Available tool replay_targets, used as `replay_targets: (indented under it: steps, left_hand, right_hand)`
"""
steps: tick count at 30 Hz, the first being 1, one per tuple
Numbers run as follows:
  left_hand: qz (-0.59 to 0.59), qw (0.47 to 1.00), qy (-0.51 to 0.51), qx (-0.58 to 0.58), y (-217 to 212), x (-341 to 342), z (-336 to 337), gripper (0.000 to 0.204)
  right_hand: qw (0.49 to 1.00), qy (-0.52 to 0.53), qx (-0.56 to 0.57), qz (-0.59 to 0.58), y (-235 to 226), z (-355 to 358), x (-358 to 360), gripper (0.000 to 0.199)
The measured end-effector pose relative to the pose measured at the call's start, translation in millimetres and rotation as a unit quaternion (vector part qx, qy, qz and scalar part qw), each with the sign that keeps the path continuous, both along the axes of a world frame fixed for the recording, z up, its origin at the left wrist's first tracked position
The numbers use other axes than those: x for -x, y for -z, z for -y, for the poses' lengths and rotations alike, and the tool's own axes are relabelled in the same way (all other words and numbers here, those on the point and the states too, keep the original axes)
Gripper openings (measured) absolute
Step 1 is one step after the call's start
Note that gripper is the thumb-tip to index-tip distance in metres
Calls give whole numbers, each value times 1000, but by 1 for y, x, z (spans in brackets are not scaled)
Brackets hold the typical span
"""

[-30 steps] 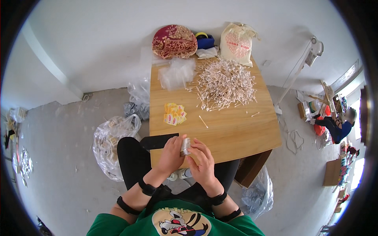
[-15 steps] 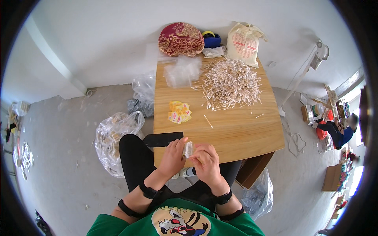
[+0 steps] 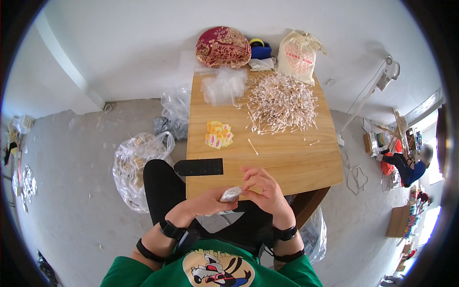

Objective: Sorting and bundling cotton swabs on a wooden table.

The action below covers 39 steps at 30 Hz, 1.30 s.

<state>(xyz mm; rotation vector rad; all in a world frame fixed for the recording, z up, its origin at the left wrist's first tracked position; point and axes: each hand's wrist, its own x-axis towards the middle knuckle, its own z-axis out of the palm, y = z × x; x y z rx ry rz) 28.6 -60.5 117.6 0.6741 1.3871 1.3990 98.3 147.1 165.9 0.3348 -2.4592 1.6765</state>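
A small clear bag [image 3: 231, 194], filled with what look like white cotton swabs, rests in the grip of my left hand [image 3: 210, 201] just off the table's front edge. Close against the bag's right end is my right hand [image 3: 266, 192], its fingers spread and the thumb near the bag. Whether the thumb touches the plastic is hard to make out. A large heap of loose cotton swabs [image 3: 282, 103] covers the table's far right part. Yellow-and-white printed cards [image 3: 219, 134] lie in a loose pile on the left.
On the wooden table [image 3: 287, 162] are flat clear bags [image 3: 224, 86], a black strip [image 3: 200, 167] and a stray swab [image 3: 253, 147]. A patterned red cushion [image 3: 223, 47], a blue tape dispenser [image 3: 260, 49] and a cream drawstring bag [image 3: 298, 56] line the back. A filled plastic sack [image 3: 138, 167] stands left.
Both hands have come nearer to my body and the filled bag has tilted over. My right hand's fingers have spread, and my left hand has left the end of the black strip.
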Motion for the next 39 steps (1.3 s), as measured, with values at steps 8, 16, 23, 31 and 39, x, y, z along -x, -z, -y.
replay_targets:
  steps: [8, 16, 23, 31, 39]
  left_hand:
    - [112, 993, 25, 12, -3, 1, 0, 27]
    - [66, 997, -35, -22, 19, 7, -7, 28]
    - [2, 975, -223, -4, 46, 17, -24, 30]
    - [-41, 951, -302, -49, 80, 31, -26, 29]
    - [-78, 957, -279, 13, 92, 27, -24, 27]
  right_hand:
    - [996, 34, 72, 51, -4, 7, 0, 13]
    - [987, 115, 63, 97, 32, 12, 3, 3]
    - [971, 230, -53, 48, 72, 26, 26, 6]
    - [966, 251, 3, 69, 99, 36, 41, 4]
    - [971, 223, -52, 71, 106, 32, 36, 8]
